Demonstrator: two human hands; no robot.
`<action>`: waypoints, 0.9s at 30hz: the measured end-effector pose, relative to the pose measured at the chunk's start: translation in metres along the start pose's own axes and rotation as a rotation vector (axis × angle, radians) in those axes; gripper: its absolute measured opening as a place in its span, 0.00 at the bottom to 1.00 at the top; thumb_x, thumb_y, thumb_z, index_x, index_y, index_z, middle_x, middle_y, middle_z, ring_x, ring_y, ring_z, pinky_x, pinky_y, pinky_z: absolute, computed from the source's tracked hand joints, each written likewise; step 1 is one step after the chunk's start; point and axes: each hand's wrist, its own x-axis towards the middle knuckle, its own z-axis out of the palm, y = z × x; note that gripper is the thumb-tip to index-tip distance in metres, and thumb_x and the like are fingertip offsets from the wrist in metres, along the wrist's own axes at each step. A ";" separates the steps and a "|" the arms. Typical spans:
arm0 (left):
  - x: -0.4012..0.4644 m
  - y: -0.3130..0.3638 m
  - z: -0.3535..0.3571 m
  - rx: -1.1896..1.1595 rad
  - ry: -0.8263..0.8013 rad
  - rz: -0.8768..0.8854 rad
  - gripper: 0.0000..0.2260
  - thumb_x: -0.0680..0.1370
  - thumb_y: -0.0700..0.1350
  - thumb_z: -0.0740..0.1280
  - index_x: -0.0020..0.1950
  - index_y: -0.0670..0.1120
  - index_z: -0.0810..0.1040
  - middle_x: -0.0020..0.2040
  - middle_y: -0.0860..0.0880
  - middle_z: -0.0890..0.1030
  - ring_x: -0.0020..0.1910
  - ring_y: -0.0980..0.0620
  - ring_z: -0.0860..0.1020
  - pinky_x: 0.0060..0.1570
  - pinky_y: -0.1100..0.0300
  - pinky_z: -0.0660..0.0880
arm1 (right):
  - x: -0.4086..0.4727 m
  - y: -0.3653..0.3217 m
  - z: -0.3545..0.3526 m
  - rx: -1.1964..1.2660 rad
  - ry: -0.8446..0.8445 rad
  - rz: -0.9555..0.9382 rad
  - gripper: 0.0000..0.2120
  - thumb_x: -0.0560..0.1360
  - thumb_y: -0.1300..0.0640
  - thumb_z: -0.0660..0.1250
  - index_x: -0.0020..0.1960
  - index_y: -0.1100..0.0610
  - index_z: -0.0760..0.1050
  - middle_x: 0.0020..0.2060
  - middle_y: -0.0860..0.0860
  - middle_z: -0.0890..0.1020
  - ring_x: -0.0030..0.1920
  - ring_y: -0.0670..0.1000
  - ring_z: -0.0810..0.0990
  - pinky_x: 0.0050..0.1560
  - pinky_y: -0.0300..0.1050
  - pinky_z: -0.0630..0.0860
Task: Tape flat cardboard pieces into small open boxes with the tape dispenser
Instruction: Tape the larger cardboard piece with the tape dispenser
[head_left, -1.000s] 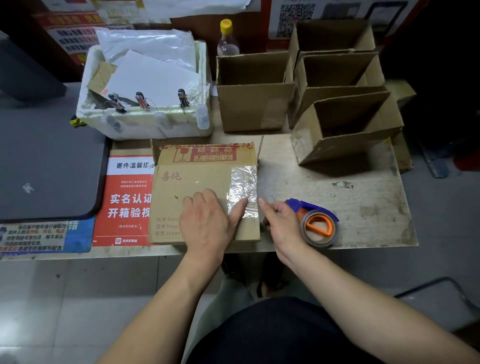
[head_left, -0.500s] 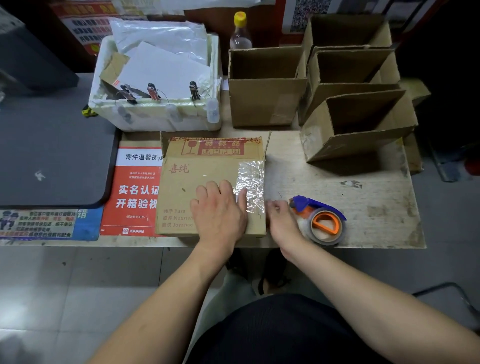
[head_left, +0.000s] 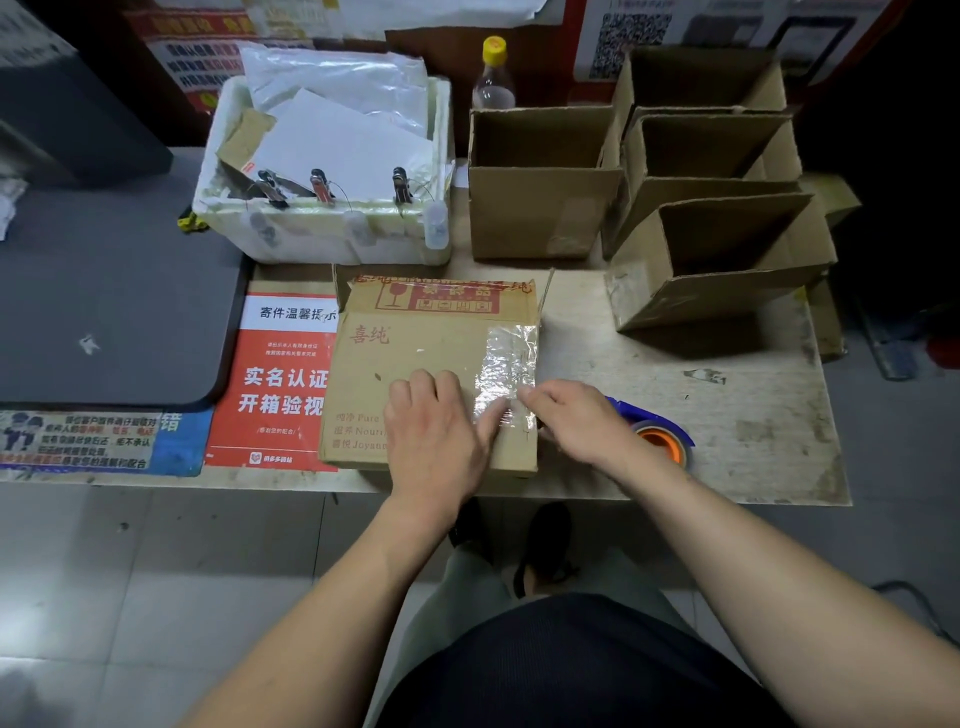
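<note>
The flat cardboard box (head_left: 431, 374) lies at the front edge of the desk (head_left: 727, 415), printed in red with "喜纯" and, lower down, "Pure", "Nourri…" and "Joyann…". Beside it a red notice (head_left: 275, 384) reads "寄件温馨提示" and "实名认证 开箱验视". The left hand (head_left: 436, 436) presses flat on the box, fingers relaxed and straight. The right hand (head_left: 576, 421) seems to smooth the wrinkled clear tape (head_left: 511, 364) with straight fingertips, holding nothing. The tape dispenser (head_left: 660, 436) sits just behind it.
</note>
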 end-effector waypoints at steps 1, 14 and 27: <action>-0.002 0.005 -0.001 0.025 -0.010 -0.011 0.24 0.80 0.67 0.62 0.45 0.45 0.69 0.43 0.45 0.69 0.43 0.43 0.67 0.41 0.49 0.64 | 0.002 -0.001 -0.001 -0.006 0.006 0.001 0.25 0.82 0.37 0.61 0.39 0.56 0.76 0.33 0.52 0.77 0.36 0.53 0.77 0.41 0.50 0.74; -0.006 -0.001 0.000 -0.076 -0.015 0.010 0.14 0.81 0.55 0.65 0.47 0.45 0.72 0.45 0.44 0.71 0.45 0.42 0.68 0.42 0.47 0.66 | 0.014 0.010 -0.003 0.247 -0.071 -0.008 0.17 0.82 0.45 0.66 0.40 0.54 0.70 0.30 0.50 0.72 0.29 0.48 0.69 0.33 0.44 0.65; 0.024 0.005 0.010 -0.113 0.009 0.012 0.18 0.80 0.60 0.64 0.46 0.44 0.73 0.44 0.43 0.72 0.44 0.42 0.69 0.43 0.47 0.67 | 0.007 0.000 -0.013 0.228 -0.154 0.079 0.18 0.80 0.42 0.67 0.41 0.55 0.70 0.27 0.50 0.73 0.29 0.51 0.71 0.32 0.45 0.67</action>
